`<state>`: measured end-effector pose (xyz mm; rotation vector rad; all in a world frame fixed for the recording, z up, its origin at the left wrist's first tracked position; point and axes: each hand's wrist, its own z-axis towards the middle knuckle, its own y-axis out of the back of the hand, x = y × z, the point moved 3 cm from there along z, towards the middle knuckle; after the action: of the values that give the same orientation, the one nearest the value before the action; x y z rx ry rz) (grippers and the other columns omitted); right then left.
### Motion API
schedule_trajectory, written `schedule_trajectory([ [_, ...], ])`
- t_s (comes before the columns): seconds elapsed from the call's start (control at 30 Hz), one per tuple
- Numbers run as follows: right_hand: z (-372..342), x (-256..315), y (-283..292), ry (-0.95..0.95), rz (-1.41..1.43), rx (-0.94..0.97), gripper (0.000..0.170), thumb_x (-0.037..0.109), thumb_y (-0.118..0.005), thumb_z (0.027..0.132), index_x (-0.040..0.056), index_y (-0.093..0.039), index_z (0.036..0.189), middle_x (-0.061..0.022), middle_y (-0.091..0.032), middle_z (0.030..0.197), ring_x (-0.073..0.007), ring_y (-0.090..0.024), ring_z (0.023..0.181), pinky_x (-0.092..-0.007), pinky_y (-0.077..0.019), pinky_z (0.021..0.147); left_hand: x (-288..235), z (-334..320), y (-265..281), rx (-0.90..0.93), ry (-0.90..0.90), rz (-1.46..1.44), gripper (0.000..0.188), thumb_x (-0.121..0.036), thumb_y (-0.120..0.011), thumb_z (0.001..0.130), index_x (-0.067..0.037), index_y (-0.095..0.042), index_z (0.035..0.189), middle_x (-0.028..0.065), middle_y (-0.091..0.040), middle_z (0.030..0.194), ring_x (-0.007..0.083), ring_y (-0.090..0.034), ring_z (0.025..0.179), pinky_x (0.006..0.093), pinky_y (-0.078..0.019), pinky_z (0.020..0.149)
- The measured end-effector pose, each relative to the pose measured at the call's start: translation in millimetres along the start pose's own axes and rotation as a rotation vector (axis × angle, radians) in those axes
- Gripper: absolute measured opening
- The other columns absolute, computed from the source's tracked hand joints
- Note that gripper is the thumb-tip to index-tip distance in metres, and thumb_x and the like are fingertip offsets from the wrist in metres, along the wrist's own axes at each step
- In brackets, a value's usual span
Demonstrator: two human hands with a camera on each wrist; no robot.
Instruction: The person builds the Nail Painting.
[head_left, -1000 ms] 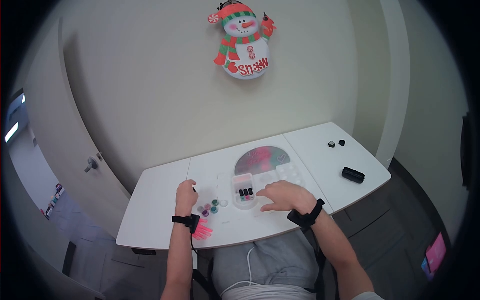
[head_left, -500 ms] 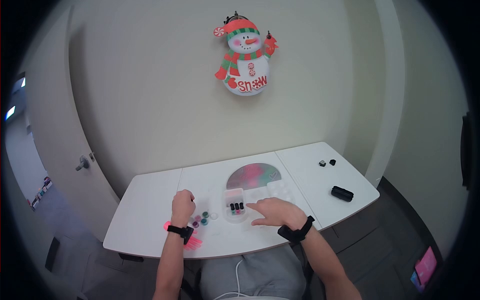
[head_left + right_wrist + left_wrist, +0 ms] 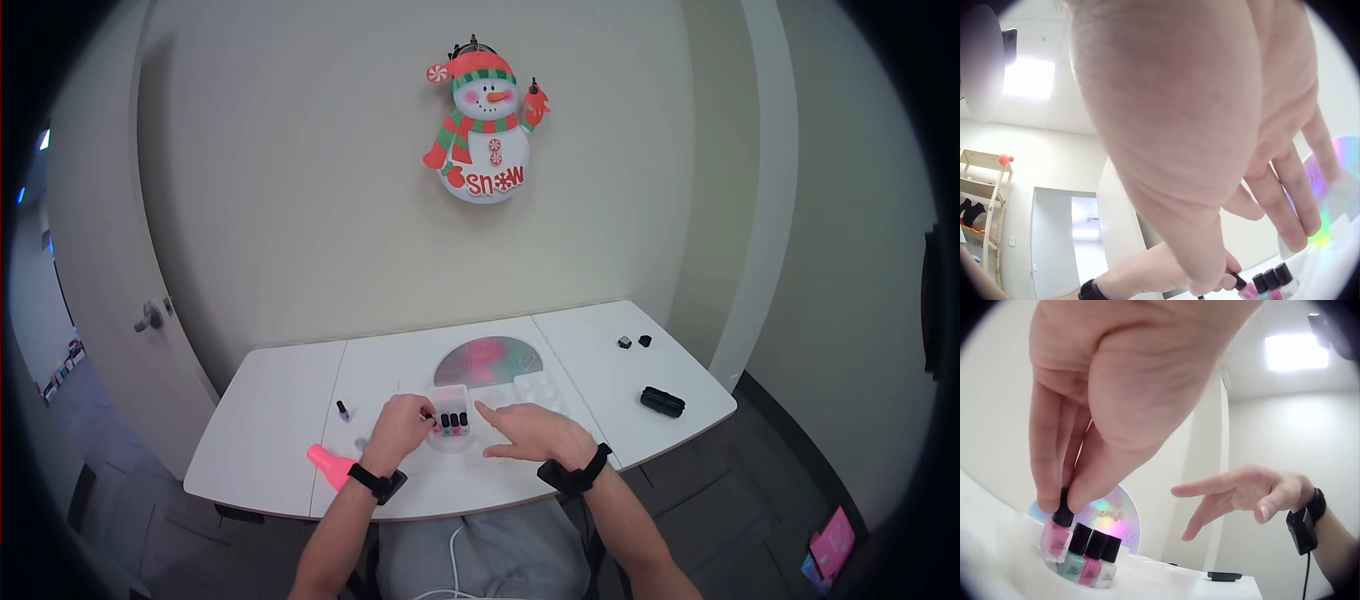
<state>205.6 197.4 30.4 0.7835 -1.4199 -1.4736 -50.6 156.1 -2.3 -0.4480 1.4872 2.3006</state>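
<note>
Pinching black-capped pink glass bottle, cap up, with left hand, left side of clear tray, off table's near edge; holding right hand open, empty.

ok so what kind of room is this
Probably a small office or meeting room: there's a plain white folding-style table, a door with a lever handle and grey carpet, though a snowman decoration hangs on the wall.
</note>
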Motion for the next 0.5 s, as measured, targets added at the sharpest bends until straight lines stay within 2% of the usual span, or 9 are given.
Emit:
schedule_trajectory([
  [0.13, 2, 0, 4, 0.027, -0.008, -0.005, 0.079, 0.043, -0.072, 0.106, -0.0085, -0.046, 0.16, -0.0278, -0.075, 0.112, -0.0472, -0.072, 0.108, -0.0527, -0.0568, 0.094, 2, 0, -10, 0.009, -0.002, -0.006, 0.023, -0.008, -0.085, 0.085, 0.001, -0.084, 0.106, 0.0206, -0.083, 0.102, 0.0353, -0.081, 0.095, 0.0441, -0.0645, 0.088],
  [0.2, 2, 7, 6, 0.054, 0.018, -0.034, 0.066, 0.041, -0.07, 0.107, -0.005, -0.057, 0.153, -0.0257, -0.076, 0.113, -0.0454, -0.072, 0.107, -0.0523, -0.0569, 0.094, 0, 0, -16, 0.006, -0.025, 0.063, 0.025, -0.009, -0.085, 0.084, 0.0, -0.083, 0.107, 0.0207, -0.082, 0.104, 0.0358, -0.08, 0.098, 0.0453, -0.0637, 0.089],
  [0.23, 1, 9, 6, 0.077, 0.019, -0.023, 0.066, 0.041, -0.07, 0.107, -0.005, -0.057, 0.153, -0.0257, -0.076, 0.113, -0.0454, -0.072, 0.107, -0.0523, -0.0569, 0.094, 1, -2, -17, -0.001, -0.047, 0.139, 0.027, -0.01, -0.086, 0.084, 0.0, -0.082, 0.109, 0.0208, -0.081, 0.105, 0.0363, -0.079, 0.1, 0.0465, -0.0628, 0.09],
  [0.3, 3, 9, 9, 0.08, 0.023, -0.081, 0.057, 0.04, -0.069, 0.108, -0.0027, -0.066, 0.146, -0.0241, -0.077, 0.112, -0.0436, -0.073, 0.107, -0.0516, -0.0572, 0.094, 11, 0, -23, -0.011, -0.036, 0.135, 0.031, -0.011, -0.087, 0.083, -0.001, -0.081, 0.112, 0.0197, -0.081, 0.105, 0.0362, -0.079, 0.1, 0.0469, -0.0625, 0.09],
  [0.33, 5, 10, 11, 0.118, 0.028, -0.075, 0.057, 0.04, -0.069, 0.108, -0.0027, -0.066, 0.146, -0.0241, -0.077, 0.112, -0.0436, -0.073, 0.107, -0.0516, -0.0572, 0.094, 14, 0, -21, -0.002, -0.067, 0.123, 0.034, -0.012, -0.088, 0.083, -0.001, -0.08, 0.114, 0.0186, -0.081, 0.105, 0.0361, -0.079, 0.1, 0.0473, -0.0621, 0.09],
  [0.43, 5, 10, 7, 0.066, 0.034, -0.057, 0.057, 0.041, -0.07, 0.107, -0.0031, -0.069, 0.143, -0.0239, -0.077, 0.112, -0.0432, -0.073, 0.108, -0.0509, -0.0573, 0.095, 4, 0, 2, 0.039, 0.035, 0.036, 0.042, -0.012, -0.093, 0.077, -0.003, -0.08, 0.116, 0.0191, -0.081, 0.109, 0.0399, -0.079, 0.103, 0.0491, -0.0632, 0.091],
  [0.5, 3, 8, 8, 0.03, 0.022, -0.037, 0.057, 0.042, -0.07, 0.107, -0.0028, -0.07, 0.142, -0.0233, -0.077, 0.113, -0.0431, -0.073, 0.107, -0.0501, -0.0577, 0.094, 14, 1, 1, 0.042, 0.042, 0.022, 0.047, -0.015, -0.095, 0.075, -0.004, -0.079, 0.118, 0.0166, -0.082, 0.109, 0.0379, -0.079, 0.103, 0.0486, -0.0635, 0.091],
])
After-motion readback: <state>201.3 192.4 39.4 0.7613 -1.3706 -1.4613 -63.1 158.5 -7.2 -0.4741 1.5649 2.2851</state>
